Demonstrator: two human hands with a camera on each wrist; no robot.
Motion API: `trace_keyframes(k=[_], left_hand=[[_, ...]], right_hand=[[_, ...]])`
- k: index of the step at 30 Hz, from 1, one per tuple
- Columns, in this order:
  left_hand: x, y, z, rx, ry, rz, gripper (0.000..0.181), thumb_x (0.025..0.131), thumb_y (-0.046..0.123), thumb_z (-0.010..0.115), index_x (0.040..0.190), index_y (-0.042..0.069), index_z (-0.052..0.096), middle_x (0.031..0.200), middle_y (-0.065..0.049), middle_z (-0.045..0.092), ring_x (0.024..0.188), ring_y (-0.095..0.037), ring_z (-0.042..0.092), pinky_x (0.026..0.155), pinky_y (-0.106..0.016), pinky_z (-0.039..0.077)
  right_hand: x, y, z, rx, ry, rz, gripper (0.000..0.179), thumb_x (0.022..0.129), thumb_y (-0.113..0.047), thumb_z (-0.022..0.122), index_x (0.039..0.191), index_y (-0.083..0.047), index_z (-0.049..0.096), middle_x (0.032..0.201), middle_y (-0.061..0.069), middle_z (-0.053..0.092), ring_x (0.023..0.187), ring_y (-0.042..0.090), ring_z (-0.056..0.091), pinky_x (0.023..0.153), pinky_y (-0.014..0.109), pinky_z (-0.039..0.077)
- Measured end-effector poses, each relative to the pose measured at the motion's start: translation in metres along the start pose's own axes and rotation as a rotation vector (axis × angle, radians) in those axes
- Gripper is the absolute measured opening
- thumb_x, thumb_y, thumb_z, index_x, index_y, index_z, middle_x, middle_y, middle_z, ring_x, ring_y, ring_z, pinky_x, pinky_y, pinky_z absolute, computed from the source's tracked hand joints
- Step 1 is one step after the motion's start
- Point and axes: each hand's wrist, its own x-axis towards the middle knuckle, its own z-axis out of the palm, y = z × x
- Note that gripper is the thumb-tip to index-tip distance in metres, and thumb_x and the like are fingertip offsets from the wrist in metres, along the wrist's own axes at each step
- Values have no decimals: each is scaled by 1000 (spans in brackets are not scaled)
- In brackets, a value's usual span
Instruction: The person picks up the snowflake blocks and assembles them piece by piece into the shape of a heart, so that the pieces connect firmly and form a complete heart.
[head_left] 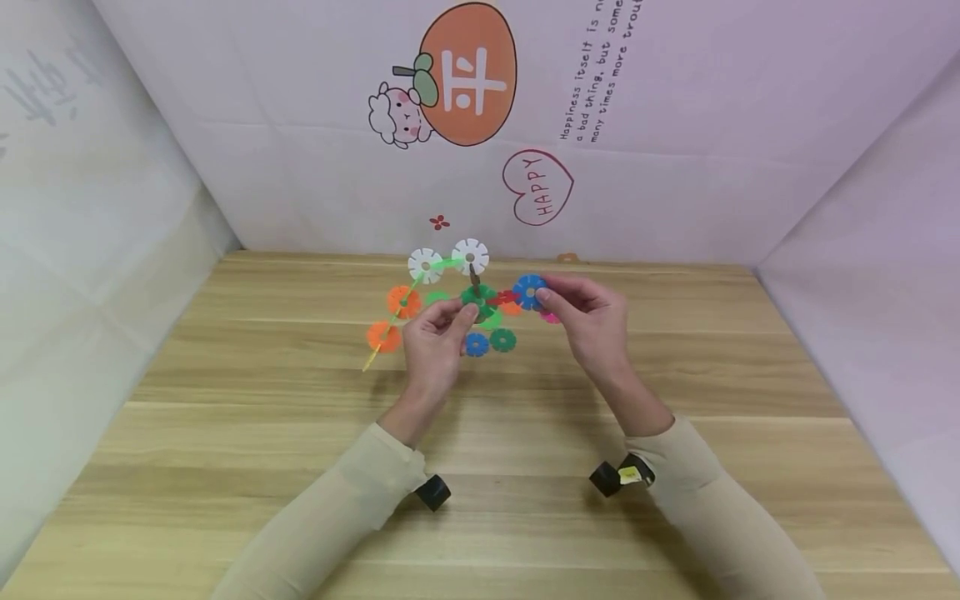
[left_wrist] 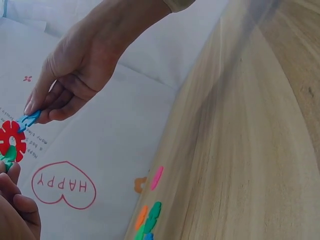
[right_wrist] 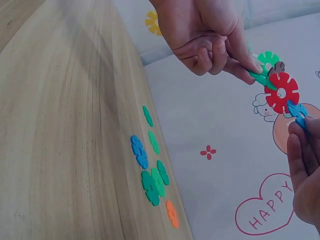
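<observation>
Between my two hands hangs a chain of notched plastic discs, slotted edge to edge. My left hand (head_left: 435, 337) pinches a dark green disc (head_left: 477, 300) in the chain. From it, a brown disc (head_left: 474, 280), white discs (head_left: 470, 256), bright green ones, orange discs (head_left: 384, 336) and a yellow one (head_left: 371, 358) trail to the left. My right hand (head_left: 592, 321) pinches a blue disc (head_left: 528, 292) between thumb and fingers. A red disc (right_wrist: 281, 93) joins the blue and green discs, as the right wrist view shows. The chain is held above the table.
Loose discs lie on the wooden table (head_left: 495, 517) behind the hands, among them a blue one (head_left: 477, 344), a green one (head_left: 503, 339) and a pink one (left_wrist: 157, 178). A printed white cloth (head_left: 300, 150) stands along the back and sides.
</observation>
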Motion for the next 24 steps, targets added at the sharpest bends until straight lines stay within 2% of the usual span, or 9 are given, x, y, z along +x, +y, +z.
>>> trace_keyframes(k=[9,17,24], left_hand=[[1,0,-3,-14,-2,-3,12,90,2,74,94,-9,70,78,-9,73,49,-11,46,43,-16,35],[1,-3,-6,-40,29,7,4,88,-2,75,87,-4,71,75,-9,73,50,-11,49,44,-16,37],[1,-5,-7,-32,18,34,13,90,1,74,92,-10,70,78,-13,73,48,-9,50,44,-15,36]], right_hand=[[1,1,4,-26,-11,-14,18,91,-3,74,107,5,74,94,7,75,75,15,68,69,22,57],[2,6,11,14,-6,-17,17,90,1,74,105,8,74,92,9,75,74,15,69,69,26,58],[0,10,19,101,29,-14,17,90,5,72,104,13,71,88,6,75,70,14,68,69,25,58]])
